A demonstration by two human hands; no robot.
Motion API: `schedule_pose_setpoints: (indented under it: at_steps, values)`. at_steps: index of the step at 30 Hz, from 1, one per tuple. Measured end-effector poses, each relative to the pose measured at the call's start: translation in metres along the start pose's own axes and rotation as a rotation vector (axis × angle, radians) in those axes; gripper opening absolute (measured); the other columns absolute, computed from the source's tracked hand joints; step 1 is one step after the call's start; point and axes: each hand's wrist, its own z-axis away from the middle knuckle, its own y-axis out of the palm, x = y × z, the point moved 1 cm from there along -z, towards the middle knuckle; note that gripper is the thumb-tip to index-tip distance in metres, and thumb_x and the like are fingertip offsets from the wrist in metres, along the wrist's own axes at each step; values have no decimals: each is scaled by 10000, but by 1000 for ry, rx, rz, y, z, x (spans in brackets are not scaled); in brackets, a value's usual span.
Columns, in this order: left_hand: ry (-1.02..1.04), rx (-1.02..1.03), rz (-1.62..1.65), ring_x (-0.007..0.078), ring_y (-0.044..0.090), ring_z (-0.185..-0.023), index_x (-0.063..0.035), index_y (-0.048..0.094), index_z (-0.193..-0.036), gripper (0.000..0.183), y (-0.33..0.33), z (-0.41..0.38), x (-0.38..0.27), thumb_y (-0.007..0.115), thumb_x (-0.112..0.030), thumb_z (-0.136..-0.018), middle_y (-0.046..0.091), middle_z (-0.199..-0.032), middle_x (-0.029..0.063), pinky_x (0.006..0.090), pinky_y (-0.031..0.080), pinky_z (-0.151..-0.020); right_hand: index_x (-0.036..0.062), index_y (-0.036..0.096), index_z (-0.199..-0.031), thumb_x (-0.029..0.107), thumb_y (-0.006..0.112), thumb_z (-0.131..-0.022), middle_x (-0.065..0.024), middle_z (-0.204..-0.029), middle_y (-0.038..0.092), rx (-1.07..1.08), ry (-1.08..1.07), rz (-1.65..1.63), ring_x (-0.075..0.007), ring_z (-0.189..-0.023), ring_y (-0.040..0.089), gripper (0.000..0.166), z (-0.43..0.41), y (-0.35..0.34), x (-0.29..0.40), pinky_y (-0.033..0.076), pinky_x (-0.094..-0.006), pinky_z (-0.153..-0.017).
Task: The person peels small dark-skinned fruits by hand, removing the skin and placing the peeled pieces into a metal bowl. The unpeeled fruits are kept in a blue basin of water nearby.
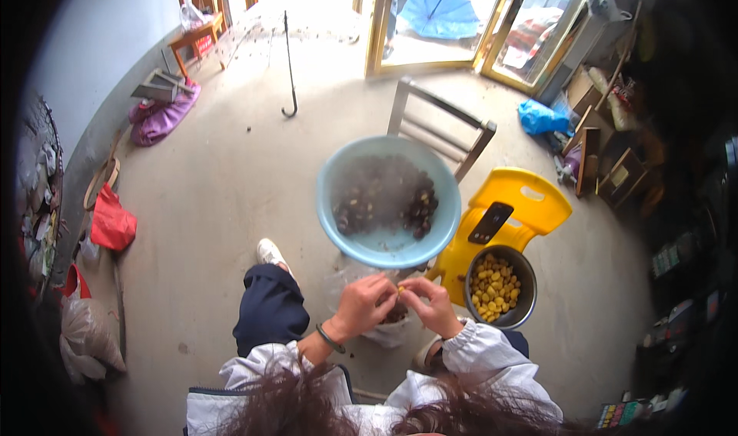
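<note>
My left hand (364,301) and my right hand (429,304) meet in front of me, with a small yellow nut kernel (401,289), likely chestnut, pinched in the right fingertips. Whether the left fingers also grip something is hidden. Below the hands, a plastic bag (389,333) holds brown bits that look like shells. Beyond them stands a light blue plastic basin (387,258) of dark brown nuts (377,194), its middle hazy. To the right, a metal bowl (531,286) full of yellow kernels (493,286) rests on a yellow plastic chair.
A black phone (490,222) lies on the yellow chair (533,196). Behind the basin rises a wooden chair back (444,113). An umbrella handle (291,84) shows farther off. Bags, including a red one (113,218), line the left wall; boxes (625,173) are piled right.
</note>
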Motion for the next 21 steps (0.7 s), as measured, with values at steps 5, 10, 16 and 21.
schedule_pose_setpoints:
  at_steps: [5, 10, 16, 21]
  values:
    - [15, 6, 6, 282, 660, -730, -73, 625, -833, 114, -3, 0, -2, 721, -132, -814, 630, -788, 83, 391, 518, -637, -5, 681, -1139, 72, 677, -940, -91, -990, 738, 51, -63, 24, -133, -894, 699, 213, -2, -1, -7, 553, -271, -800]
    - [-145, -12, 123, 236, 676, -682, -65, 647, -868, 95, -4, -3, -8, 712, -132, -854, 654, -815, 84, 347, 520, -613, -16, 661, -1143, 74, 662, -958, -70, -974, 723, 37, 1, -62, -118, -881, 682, 206, -3, -2, -2, 550, -254, -776]
    - [-360, 9, 492, 105, 655, -759, -30, 697, -967, 122, 16, 6, 17, 714, -144, -928, 699, -880, 35, 268, 527, -682, -4, 662, -1127, 54, 652, -961, -49, -912, 703, -20, -47, 40, -86, -815, 643, 176, 0, -2, 6, 529, -235, -744]
    - [-459, 55, 589, 49, 611, -792, -17, 697, -983, 86, 15, 16, 29, 686, -98, -956, 678, -884, -18, 203, 498, -715, -11, 668, -1098, 49, 659, -953, -51, -885, 708, 22, 59, -78, -92, -827, 668, 157, 3, 5, -1, 523, -238, -737]
